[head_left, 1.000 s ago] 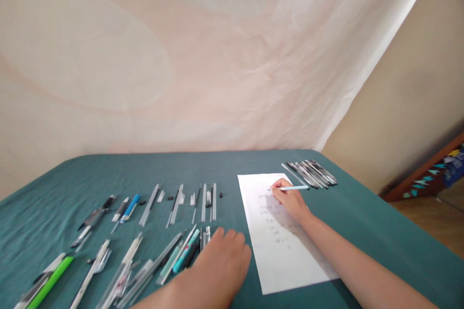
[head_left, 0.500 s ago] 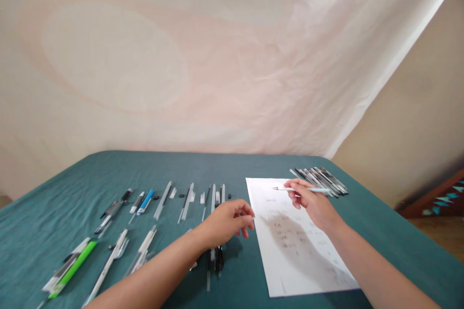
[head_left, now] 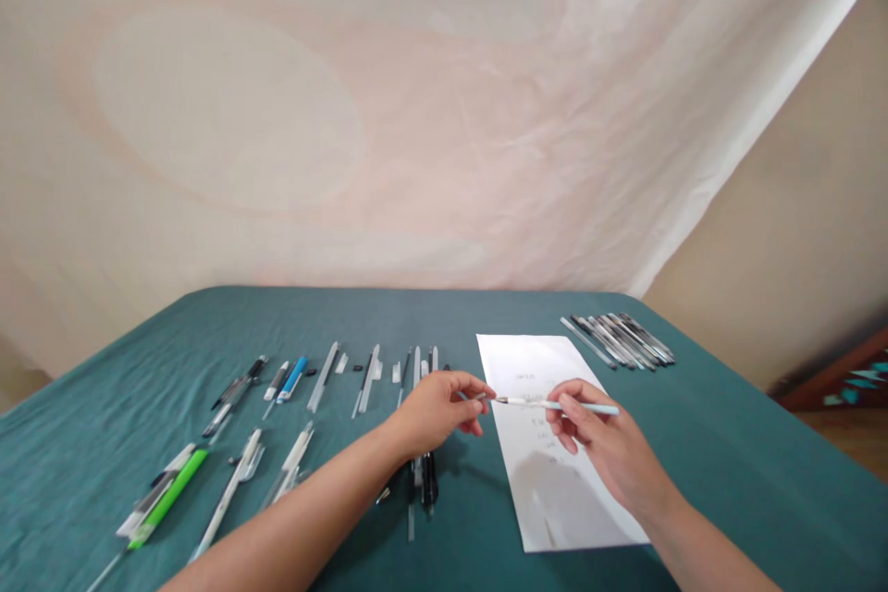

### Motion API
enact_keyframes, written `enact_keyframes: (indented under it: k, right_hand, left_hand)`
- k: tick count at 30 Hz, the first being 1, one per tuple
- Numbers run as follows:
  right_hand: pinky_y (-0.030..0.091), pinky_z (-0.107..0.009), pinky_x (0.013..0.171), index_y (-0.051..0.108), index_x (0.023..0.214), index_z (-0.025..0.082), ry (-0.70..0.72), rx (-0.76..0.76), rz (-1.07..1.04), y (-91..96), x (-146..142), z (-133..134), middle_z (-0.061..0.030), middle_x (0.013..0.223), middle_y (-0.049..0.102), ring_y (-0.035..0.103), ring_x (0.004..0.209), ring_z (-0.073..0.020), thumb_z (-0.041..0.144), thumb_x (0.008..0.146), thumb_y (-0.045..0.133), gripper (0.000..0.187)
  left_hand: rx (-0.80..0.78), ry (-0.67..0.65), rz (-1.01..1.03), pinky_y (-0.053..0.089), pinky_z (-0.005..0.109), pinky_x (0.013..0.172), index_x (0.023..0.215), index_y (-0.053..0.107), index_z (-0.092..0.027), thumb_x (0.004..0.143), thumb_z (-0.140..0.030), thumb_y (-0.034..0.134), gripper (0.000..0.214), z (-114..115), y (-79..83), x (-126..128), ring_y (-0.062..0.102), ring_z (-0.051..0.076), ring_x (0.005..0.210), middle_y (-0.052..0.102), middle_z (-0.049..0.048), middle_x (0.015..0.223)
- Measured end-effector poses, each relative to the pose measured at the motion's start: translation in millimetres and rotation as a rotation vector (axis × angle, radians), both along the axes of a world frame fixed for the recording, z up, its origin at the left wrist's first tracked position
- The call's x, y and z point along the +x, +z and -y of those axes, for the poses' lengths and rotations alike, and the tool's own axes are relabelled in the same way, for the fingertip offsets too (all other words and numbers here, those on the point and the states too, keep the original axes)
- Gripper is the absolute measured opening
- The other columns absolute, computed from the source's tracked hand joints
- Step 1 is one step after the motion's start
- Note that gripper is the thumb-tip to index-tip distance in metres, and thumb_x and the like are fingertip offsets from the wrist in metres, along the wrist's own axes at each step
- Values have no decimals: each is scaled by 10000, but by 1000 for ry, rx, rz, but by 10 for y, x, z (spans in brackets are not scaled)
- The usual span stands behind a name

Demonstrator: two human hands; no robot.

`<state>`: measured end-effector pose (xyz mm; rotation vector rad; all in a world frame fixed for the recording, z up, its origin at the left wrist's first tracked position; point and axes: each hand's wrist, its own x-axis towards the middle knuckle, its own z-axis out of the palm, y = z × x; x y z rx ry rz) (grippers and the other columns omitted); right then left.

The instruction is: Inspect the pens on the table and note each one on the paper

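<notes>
My right hand (head_left: 589, 421) pinches a slim white pen (head_left: 531, 402) with a pale blue rear end over the sheet of paper (head_left: 548, 509). The pen lies almost level, its dark bare tip pointing left. Close to that tip, the thumb and fingers of my left hand (head_left: 444, 407) are closed on a small translucent piece that looks like a pen cap (head_left: 480, 396). Whether tip and cap touch, I cannot tell. Handwritten marks run down the paper. Below my left hand, several pen parts (head_left: 416, 481) are partly hidden by it.
Taken-apart pens, such as a green one (head_left: 168, 499) and a blue one (head_left: 292, 379), lie in two rows on the left of the green tablecloth (head_left: 333, 310). A bundle of pens (head_left: 624, 342) rests at the far right. A pale cloth (head_left: 430, 111) hangs behind.
My right hand has brought the pen down and left, so its tip is now by my left fingertips. My left hand has risen slightly. The view has shifted a little.
</notes>
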<state>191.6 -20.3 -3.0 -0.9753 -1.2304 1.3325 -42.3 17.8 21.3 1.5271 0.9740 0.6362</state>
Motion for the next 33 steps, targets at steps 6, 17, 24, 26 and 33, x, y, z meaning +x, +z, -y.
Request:
enact_keyframes:
  k: [6,17,24,26,33]
  right_hand:
    - [370,-247,511,639,864,181,-10,-11,48,-32,30,15,-57,751,622,521,649,-144,388,825,623,212]
    - [439,-281,633,687,948,234,3,127,597,-122,-21,-5,-39,857,673,585,724,-176,410,821,606,232]
    - [420,-269,670,632,901,227,35,357,690,-86,-119,59,-24,820,627,568,754,-166,385,909,476,222]
    - [409,-257,653,623,886,220,29,367,687,-82,-127,62,-14,795,608,558,732,-154,375,909,483,210]
    - [395,-249,640,610,863,211,42,362,694,-85,-104,57,-3,764,589,545,705,-144,376,909,486,212]
  left_hand:
    - [81,-69,-85,453,246,627,1016,677,-124,802,-272,539,294,38,26,25,616,149,637,643,16,660]
    - [463,6,-294,422,234,708,881,664,-169,825,-214,518,163,143,126,70,583,161,812,664,31,883]
    - [505,-18,-336,408,244,714,894,631,-184,856,-249,465,182,217,69,159,581,169,806,658,23,872]
    - [504,-4,-336,399,243,703,874,631,-185,859,-258,465,182,221,46,177,578,168,792,655,18,854]
    - [531,12,-341,391,240,695,846,618,-180,868,-234,466,163,267,17,209,573,166,791,641,18,840]
